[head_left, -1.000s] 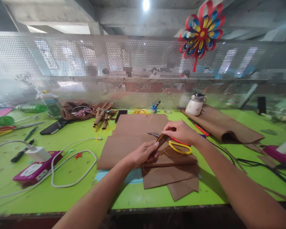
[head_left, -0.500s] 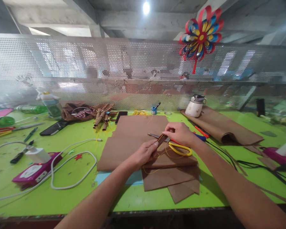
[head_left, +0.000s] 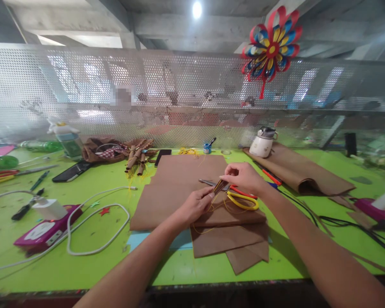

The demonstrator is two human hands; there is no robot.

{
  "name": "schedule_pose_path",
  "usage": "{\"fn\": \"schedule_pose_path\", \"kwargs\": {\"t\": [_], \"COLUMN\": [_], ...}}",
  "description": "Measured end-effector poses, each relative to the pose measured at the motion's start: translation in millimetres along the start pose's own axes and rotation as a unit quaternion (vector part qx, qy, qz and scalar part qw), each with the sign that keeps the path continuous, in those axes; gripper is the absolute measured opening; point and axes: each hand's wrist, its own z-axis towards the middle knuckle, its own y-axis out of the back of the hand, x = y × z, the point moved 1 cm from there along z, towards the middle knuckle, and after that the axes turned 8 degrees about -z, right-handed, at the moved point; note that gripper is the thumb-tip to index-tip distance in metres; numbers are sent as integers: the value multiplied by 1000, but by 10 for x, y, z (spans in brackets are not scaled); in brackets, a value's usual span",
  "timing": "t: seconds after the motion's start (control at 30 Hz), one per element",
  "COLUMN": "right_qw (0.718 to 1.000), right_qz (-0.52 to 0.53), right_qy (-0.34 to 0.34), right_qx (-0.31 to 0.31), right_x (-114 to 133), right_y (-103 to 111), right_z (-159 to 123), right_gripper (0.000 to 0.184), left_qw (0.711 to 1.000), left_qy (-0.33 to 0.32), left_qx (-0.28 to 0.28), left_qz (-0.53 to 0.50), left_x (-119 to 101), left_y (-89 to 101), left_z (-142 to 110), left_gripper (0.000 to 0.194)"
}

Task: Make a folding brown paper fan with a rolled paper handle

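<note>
My left hand [head_left: 199, 202] is closed around the lower end of a small bundle of folded brown paper [head_left: 220, 185], with yellow thread along it. At the bundle's upper end, my right hand [head_left: 242, 176] pinches with thumb and forefinger; whether it grips paper or thread is too small to make out. Loose yellow thread trails below my hands. Scissors with yellow and red handles [head_left: 243, 201] lie just under my right hand, their blades partly hidden behind the bundle. Beneath everything are large brown paper sheets [head_left: 167, 205], with smaller folded pieces [head_left: 229, 239] at the front.
Rolled brown paper [head_left: 301, 171] and a white flask [head_left: 262, 143] stand at the right back. Small paper rolls [head_left: 136, 158] tied with yellow thread lie at the left back. A purple power strip [head_left: 48, 231] and white cable [head_left: 99, 252] occupy the left. A perforated screen [head_left: 186, 85] rises behind.
The bundle has turned slightly in my fingers, and my right hand has shifted a little to the left. Both hands stay above the paper sheets.
</note>
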Motion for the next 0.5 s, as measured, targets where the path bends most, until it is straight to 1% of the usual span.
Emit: {"fn": "schedule_pose_path", "kwargs": {"t": [0.13, 0.27, 0.37, 0.5], "right_qw": [1000, 995, 987, 985], "right_qz": [18, 92, 146, 157], "right_qy": [-2, -12, -24, -29], "right_qx": [2, 36, 63, 71], "right_x": [-50, -135, -186, -198], "right_y": [7, 16, 22, 27], "right_z": [13, 39, 55, 57], "right_gripper": [26, 29, 30, 30], "left_qw": [1000, 1000, 999, 1000], "left_qy": [-3, -16, -18, -15], "left_qx": [3, 15, 17, 6], "left_qz": [8, 9, 19, 25], "left_x": [-9, -27, -18, 21], "left_y": [10, 15, 22, 29], "left_z": [-4, -11, -3, 22], "left_gripper": [42, 35, 35, 36]}}
